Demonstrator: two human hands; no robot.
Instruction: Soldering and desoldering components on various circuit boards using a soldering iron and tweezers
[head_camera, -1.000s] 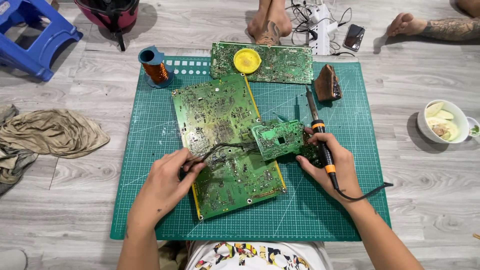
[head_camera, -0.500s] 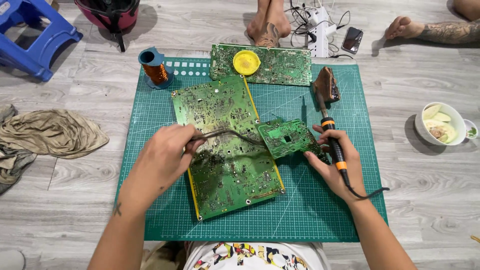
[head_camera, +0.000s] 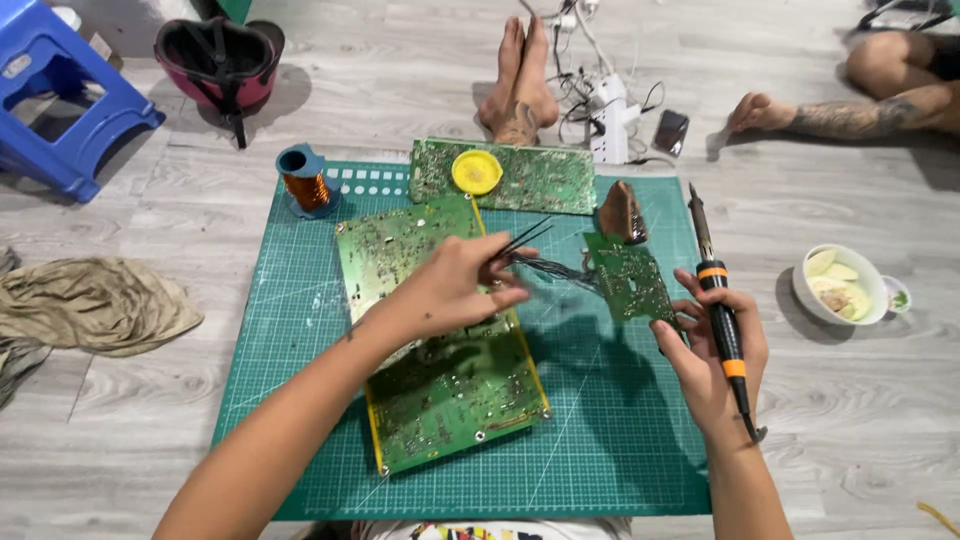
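Observation:
My left hand (head_camera: 455, 287) holds thin black tweezers (head_camera: 520, 240) above a large green circuit board (head_camera: 430, 340) that lies on the green cutting mat (head_camera: 620, 440). The tweezer tips point up and to the right. My right hand (head_camera: 712, 350) grips a black soldering iron (head_camera: 718, 300) with orange bands, its tip pointing away from me. The same hand's fingers pinch the edge of a small green circuit board (head_camera: 628, 278), lifted off the mat. A bundle of dark wires (head_camera: 550, 268) runs from the small board toward my left hand.
Another green board (head_camera: 540, 180) with a yellow round lid (head_camera: 477, 171) lies at the mat's far edge, beside a copper wire coil (head_camera: 305, 183) and a brown block (head_camera: 622, 212). A white bowl (head_camera: 838, 285), a blue stool (head_camera: 60, 100), crumpled cloth (head_camera: 95, 300), a power strip (head_camera: 608, 120) and other people's feet (head_camera: 520, 80) surround the mat.
My left hand rose from the large board with the tweezers and moved right. My right hand lifted the small board and soldering iron up and to the right.

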